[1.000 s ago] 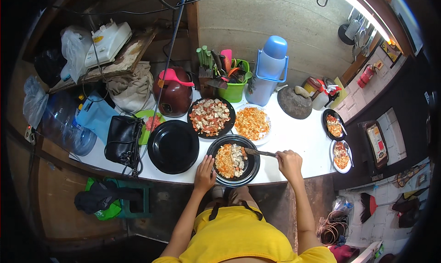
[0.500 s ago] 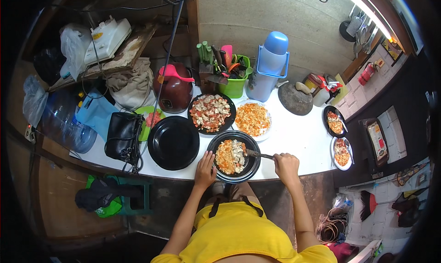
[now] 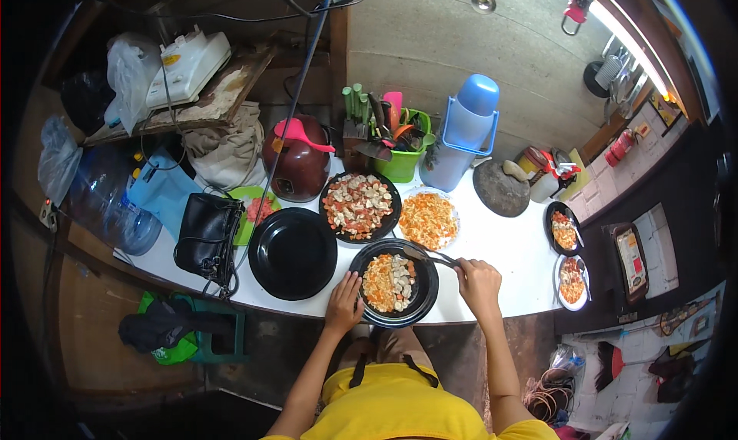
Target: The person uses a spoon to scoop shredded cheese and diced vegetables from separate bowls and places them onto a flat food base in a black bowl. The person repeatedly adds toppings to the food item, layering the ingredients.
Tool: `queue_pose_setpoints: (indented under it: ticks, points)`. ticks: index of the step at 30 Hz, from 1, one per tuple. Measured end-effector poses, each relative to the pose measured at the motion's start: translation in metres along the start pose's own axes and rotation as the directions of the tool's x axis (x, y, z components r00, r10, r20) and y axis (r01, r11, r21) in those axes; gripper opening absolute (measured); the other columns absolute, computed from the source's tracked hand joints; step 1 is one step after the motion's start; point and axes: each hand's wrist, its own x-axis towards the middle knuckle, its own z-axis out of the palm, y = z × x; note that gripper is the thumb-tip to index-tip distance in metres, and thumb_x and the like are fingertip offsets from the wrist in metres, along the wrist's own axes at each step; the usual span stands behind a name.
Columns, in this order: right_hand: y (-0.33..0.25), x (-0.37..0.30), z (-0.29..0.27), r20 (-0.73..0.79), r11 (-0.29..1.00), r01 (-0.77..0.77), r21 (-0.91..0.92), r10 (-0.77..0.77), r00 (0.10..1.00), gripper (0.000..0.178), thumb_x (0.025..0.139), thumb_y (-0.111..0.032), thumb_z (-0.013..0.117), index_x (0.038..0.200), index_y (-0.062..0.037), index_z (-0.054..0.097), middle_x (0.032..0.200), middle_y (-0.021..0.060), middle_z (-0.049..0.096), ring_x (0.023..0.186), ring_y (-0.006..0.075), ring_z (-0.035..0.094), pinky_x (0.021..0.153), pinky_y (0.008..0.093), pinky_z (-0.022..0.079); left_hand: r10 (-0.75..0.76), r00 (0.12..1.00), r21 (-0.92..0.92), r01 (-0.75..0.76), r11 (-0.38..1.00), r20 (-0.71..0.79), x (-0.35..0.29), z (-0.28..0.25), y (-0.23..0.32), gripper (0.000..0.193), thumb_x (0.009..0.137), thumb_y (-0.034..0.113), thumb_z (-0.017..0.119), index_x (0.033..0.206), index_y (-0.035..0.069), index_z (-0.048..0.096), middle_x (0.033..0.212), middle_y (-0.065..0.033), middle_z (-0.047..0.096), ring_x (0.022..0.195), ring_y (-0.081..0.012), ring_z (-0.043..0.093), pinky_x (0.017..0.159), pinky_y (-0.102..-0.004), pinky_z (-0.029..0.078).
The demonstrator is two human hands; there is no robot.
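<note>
At the near edge of the white counter (image 3: 492, 240), a person steadies a black plate (image 3: 394, 283) of orange rice and pale slices, the left hand (image 3: 344, 305) resting on its rim, fingers curled against the edge. The right hand (image 3: 478, 280) has its fingers clamped on a spoon (image 3: 427, 255) whose tip reaches over the plate's far side. Just left sits an empty black plate (image 3: 293, 252); behind stand a black dish of mixed pieces (image 3: 358, 206) and a plate of orange rice (image 3: 428, 220).
</note>
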Motion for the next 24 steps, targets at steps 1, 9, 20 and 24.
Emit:
queue_pose_setpoints:
  ticks: [1,9,20,24]
  points:
    - [-0.004,0.007,0.003,-0.01,1.0,-0.002,0.014,0.002,1.0,0.013,0.083,-0.016,0.07,0.094,-0.0077,0.072,0.073,0.0084,0.065,0.07,0.0276,0.064,0.062,0.0406,0.049,-0.005,1.0,-0.007,0.005,1.0,0.002,0.0,0.0,0.0,0.051,0.085,0.012,0.053,0.134,-0.003,0.053,0.143,-0.0187,0.049,0.137,-0.0352,0.042,0.109,-0.0455,0.037]
    - [-0.038,0.058,0.036,-0.034,0.991,0.126,0.048,-0.124,0.992,0.023,0.079,-0.009,0.068,0.102,-0.0029,0.068,0.084,0.0101,0.066,0.08,0.0261,0.064,0.067,0.0378,0.051,-0.016,1.0,-0.004,0.016,1.0,0.017,0.0,-0.001,0.001,0.053,0.085,0.012,0.054,0.136,-0.002,0.051,0.144,-0.0191,0.048,0.137,-0.0356,0.042,0.109,-0.0465,0.037]
    - [-0.065,0.099,0.096,-0.117,0.966,0.247,-0.08,-0.255,0.96,0.021,0.077,-0.006,0.064,0.096,-0.0022,0.071,0.077,0.0073,0.064,0.078,0.0221,0.064,0.066,0.0356,0.051,-0.021,1.0,0.021,0.02,1.0,0.022,0.001,-0.001,-0.001,0.051,0.088,0.019,0.053,0.134,-0.002,0.053,0.143,-0.0177,0.049,0.136,-0.0338,0.044,0.109,-0.0452,0.038]
    - [-0.068,0.104,0.096,-0.126,0.971,0.234,-0.056,-0.24,0.963,0.016,0.079,-0.007,0.064,0.093,-0.0025,0.071,0.076,0.0066,0.064,0.076,0.0216,0.063,0.064,0.0347,0.05,-0.027,0.999,0.034,0.026,0.999,0.031,0.001,-0.001,-0.001,0.051,0.088,0.019,0.053,0.135,-0.002,0.053,0.144,-0.0177,0.049,0.136,-0.0338,0.043,0.11,-0.0451,0.037]
